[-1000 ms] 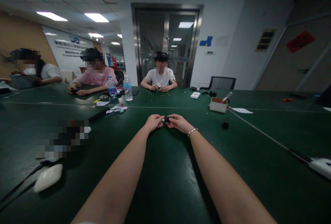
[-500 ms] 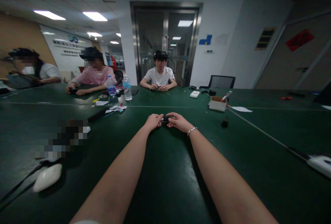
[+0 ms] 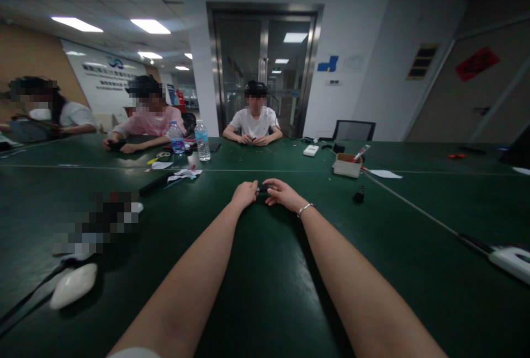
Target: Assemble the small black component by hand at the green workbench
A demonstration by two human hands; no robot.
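A small dark object with a light, metallic-looking end point(image 3: 263, 188) is between my two hands, just above the green table; its kind is too small to make out. My left hand point(image 3: 245, 195) pinches its left end between thumb and fingers. Curled about its right end is my right hand point(image 3: 286, 194), with the fingers above and the thumb below; a silver bangle point(image 3: 305, 209) circles that wrist. To the right, apart from both hands, a small black item point(image 3: 360, 194) stands on the table.
A small box with pens point(image 3: 346, 167) is ahead on the right. Two water bottles point(image 3: 202, 142), papers point(image 3: 185, 174) and a white mouse-shaped item point(image 3: 74, 286) with black cables are on the left. Three people sit across the green table point(image 3: 265, 292). A white device point(image 3: 511, 261) lies at far right.
My right hand's fingers have opened slightly around the dark object, and more of it shows between my hands. The whole view has shifted slightly.
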